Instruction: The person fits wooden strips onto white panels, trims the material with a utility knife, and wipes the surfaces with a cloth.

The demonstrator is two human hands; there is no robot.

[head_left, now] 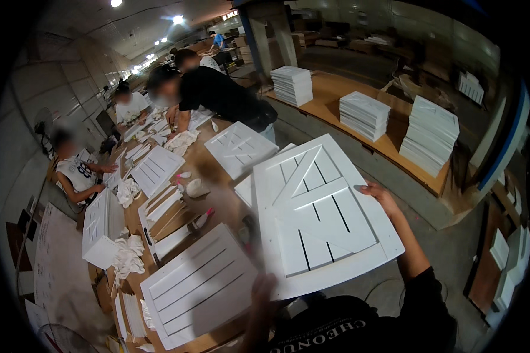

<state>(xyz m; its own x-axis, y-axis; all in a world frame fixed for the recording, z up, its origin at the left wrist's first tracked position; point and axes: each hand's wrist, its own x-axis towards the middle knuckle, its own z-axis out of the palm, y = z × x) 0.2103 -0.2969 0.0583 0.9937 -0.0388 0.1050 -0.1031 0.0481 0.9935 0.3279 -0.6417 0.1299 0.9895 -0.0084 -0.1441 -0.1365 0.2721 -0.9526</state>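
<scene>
I hold a white slatted panel (321,215) with a Z-shaped brace, lifted and tilted over the right edge of the wooden workbench (212,170). My left hand (264,289) grips its near lower edge. At the panel's right edge, my right hand (378,194) clasps it with the arm stretched out. Just left of the held piece, another white slatted panel (197,285) lies flat on the bench.
More white panels (239,147), white rags (126,253) and a pink-tipped tool (201,219) lie along the bench. Several people work at its far and left sides. Stacks of white panels (430,135) stand on a low wooden platform to the right.
</scene>
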